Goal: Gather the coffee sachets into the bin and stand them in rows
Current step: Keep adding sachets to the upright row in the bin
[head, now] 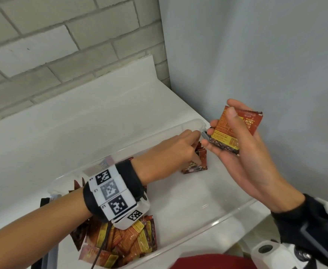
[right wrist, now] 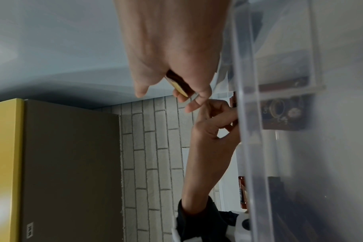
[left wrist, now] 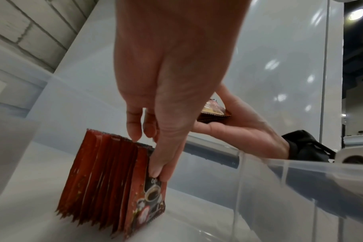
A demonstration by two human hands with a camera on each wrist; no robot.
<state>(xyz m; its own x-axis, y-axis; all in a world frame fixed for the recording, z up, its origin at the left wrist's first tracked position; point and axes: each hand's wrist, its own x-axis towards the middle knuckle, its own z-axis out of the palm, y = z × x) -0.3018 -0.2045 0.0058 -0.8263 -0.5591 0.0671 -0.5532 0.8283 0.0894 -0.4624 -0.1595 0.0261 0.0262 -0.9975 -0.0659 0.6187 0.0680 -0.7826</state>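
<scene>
Down in the bin point(head: 227, 216), left hand point(head: 170, 150) pinches the standing sachets point(left wrist: 112, 180); right hand point(head: 235, 150) grips a stack point(head: 235, 129).

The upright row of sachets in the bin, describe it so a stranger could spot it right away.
Look inside the clear plastic bin, at its far corner. The left hand reaches down to a row of red sachets standing on edge. Unlike the loose pile at the near end, these stand upright, packed together.

Front sachet point(left wrist: 149, 194): partial "Caf"; wrist band point(head: 111, 193): "C".
</scene>
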